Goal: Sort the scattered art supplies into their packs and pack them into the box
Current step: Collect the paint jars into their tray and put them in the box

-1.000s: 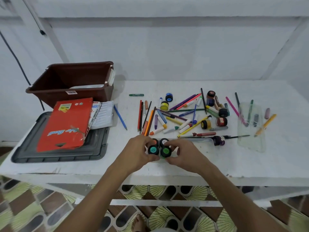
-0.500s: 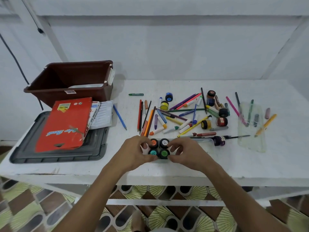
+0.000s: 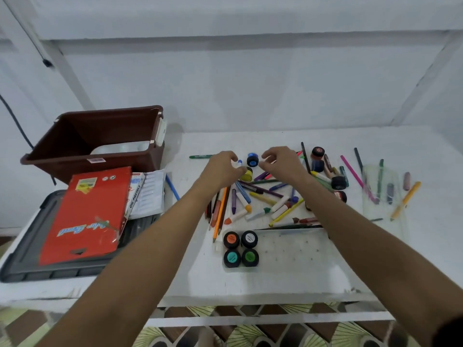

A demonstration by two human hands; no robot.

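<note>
While both hands [image 3: 246, 166] hover loosely curled w/ nothing held, blue pot [image 3: 252, 160] is flanked. It could be knocked rolling by a clumsy pinch.

A white painted table [image 3: 288, 279] with a scuffed, speckled top stands against a pale, white-washed wall [image 3: 238, 83]. A horizontal ledge [image 3: 225, 38] runs across the wall, and slanted white beams [image 3: 67, 71] lean down toward the table's far corners. A thin black cable [image 3: 15, 118] hangs down the wall at the left. Below the table's near edge sits a white crossbar [image 3: 250, 321], and beneath that a tiled floor [image 3: 225, 334] patterned in green, yellow and brown. The light is soft and even.
</note>
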